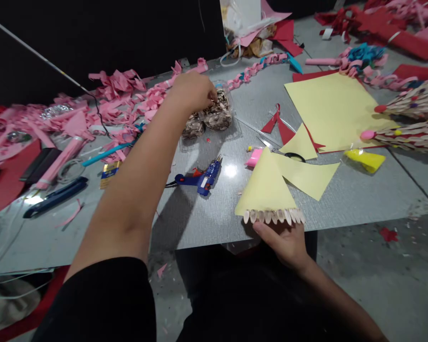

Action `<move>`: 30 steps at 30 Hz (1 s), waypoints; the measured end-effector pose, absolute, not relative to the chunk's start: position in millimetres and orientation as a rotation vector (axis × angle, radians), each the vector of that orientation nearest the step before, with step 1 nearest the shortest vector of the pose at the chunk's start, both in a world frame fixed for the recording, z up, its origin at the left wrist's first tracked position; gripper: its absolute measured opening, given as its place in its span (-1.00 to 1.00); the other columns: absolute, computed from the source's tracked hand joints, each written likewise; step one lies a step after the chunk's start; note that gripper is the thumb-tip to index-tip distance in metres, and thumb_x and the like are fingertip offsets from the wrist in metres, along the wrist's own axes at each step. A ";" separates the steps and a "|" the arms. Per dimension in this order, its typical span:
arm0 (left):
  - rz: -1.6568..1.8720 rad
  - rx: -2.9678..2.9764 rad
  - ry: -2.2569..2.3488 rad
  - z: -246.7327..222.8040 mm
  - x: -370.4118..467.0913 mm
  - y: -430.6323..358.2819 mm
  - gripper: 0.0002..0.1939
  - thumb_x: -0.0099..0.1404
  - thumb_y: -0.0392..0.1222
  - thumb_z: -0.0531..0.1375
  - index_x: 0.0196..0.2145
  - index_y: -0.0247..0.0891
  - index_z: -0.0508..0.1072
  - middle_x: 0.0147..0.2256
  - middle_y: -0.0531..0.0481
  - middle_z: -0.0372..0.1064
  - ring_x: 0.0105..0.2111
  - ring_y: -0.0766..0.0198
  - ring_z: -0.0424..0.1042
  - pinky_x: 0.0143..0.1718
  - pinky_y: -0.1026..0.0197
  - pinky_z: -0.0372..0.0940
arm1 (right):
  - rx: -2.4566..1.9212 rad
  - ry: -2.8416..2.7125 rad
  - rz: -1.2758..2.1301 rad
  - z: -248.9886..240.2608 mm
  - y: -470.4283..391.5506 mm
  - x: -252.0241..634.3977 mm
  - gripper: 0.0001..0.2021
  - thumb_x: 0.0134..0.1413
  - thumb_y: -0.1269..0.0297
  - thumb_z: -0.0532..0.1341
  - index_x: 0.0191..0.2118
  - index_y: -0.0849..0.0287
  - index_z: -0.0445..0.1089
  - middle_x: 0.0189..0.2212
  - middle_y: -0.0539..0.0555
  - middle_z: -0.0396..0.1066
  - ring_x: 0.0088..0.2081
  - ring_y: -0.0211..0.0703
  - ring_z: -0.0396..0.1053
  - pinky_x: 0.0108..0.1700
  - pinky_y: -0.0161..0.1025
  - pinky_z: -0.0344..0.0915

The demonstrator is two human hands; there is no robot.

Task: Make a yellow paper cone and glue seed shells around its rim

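Observation:
My right hand (285, 242) grips a pale yellow paper cone (265, 185) from below, its fingers partly hidden inside and under the base. One row of pale, flat seed shells (271, 216) runs along the cone's lower edge. My left hand (196, 90) reaches forward over a clear plastic container (231, 107) filled with loose shells (219, 114). Its fingers are bent together at the shells, and what they pinch is too small to make out. A blue glue gun (205, 178) lies on the table between my arms.
Scissors (295, 156) and yellow paper scraps (315, 178) lie behind the cone. Yellow sheets (331, 109) and shell-covered cones (409, 133) are at the right. Pink paper (110, 104), a blue utility knife (55, 197) and a small yellow box (109, 174) lie at the left.

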State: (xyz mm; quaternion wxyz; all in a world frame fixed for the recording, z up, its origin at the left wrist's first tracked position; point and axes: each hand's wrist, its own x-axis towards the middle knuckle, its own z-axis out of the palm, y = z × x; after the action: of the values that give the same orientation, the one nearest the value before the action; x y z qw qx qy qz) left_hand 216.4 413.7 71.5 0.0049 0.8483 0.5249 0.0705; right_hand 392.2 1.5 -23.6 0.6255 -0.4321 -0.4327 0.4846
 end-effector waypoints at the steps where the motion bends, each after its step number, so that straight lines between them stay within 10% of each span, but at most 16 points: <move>1: 0.190 2.684 1.632 70.4 215.7 412.9 -0.88 0.41 -0.24 0.39 -0.31 -0.06 0.69 -0.65 0.42 0.25 -0.45 0.28 -0.06 -0.33 0.22 0.02 | -0.993 -0.987 1.120 -22.0 1.9 392.5 -0.64 0.14 0.36 0.50 0.06 -0.01 0.66 -0.16 0.12 0.75 -0.10 0.04 0.77 0.04 -0.05 0.75; 6: 0.000 2.802 1.634 68.6 217.0 399.7 -0.86 0.53 -0.20 0.30 -0.14 -0.14 0.71 -0.21 0.37 0.72 -0.38 0.31 0.04 -0.20 0.22 0.10 | -0.989 -1.010 1.113 -18.7 3.3 394.6 -0.71 0.12 0.39 0.49 -0.02 0.00 0.68 -0.23 0.09 0.73 -0.07 0.04 0.77 0.07 -0.05 0.74; 14: -0.091 2.767 1.718 80.2 234.1 389.9 -0.85 0.45 -0.21 0.26 -0.24 -0.27 0.62 -0.32 0.39 0.69 -0.42 0.37 0.01 -0.31 0.26 0.09 | -0.968 -0.870 1.176 -32.4 0.9 393.2 -0.77 0.12 0.31 0.55 -0.09 0.04 0.67 -0.19 0.11 0.76 -0.15 0.02 0.74 -0.02 -0.07 0.73; 20: 0.197 2.782 1.778 110.5 215.4 354.6 -0.64 0.50 -0.11 0.18 0.05 -0.33 0.67 -0.05 0.22 0.70 -0.19 0.46 0.38 -0.12 0.30 0.20 | -0.995 -0.863 1.243 -50.6 -9.6 397.0 -0.75 0.22 0.21 0.55 0.00 0.01 0.70 -0.07 0.14 0.75 -0.02 0.02 0.74 0.17 -0.02 0.67; 26: 0.885 2.762 1.424 121.6 173.6 214.1 -0.77 0.47 -0.17 0.32 -0.13 -0.41 0.70 -0.27 0.07 0.62 -0.34 0.41 0.48 -0.21 0.29 0.31 | -1.025 -0.784 1.316 -52.9 -14.7 404.0 -0.69 0.18 0.06 0.55 0.03 -0.12 0.68 -0.09 0.11 0.75 -0.05 0.08 0.75 0.14 0.04 0.70; 30: 0.593 2.861 1.084 81.2 133.4 97.5 -0.87 0.54 -0.26 0.29 -0.09 -0.20 0.67 -0.16 0.01 0.72 -0.22 0.18 0.66 -0.19 0.17 0.46 | -1.000 -0.673 1.388 -32.5 -3.7 400.2 -0.51 0.06 -0.05 0.50 0.13 -0.15 0.62 -0.09 0.12 0.73 -0.07 0.20 0.75 0.03 0.17 0.74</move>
State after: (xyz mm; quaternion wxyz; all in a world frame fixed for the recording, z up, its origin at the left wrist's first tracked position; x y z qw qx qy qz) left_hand 133.4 97.5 81.2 0.0126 0.9180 0.3477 0.1903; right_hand 400.2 -3.7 -32.5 0.6063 -0.4325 -0.2911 0.6005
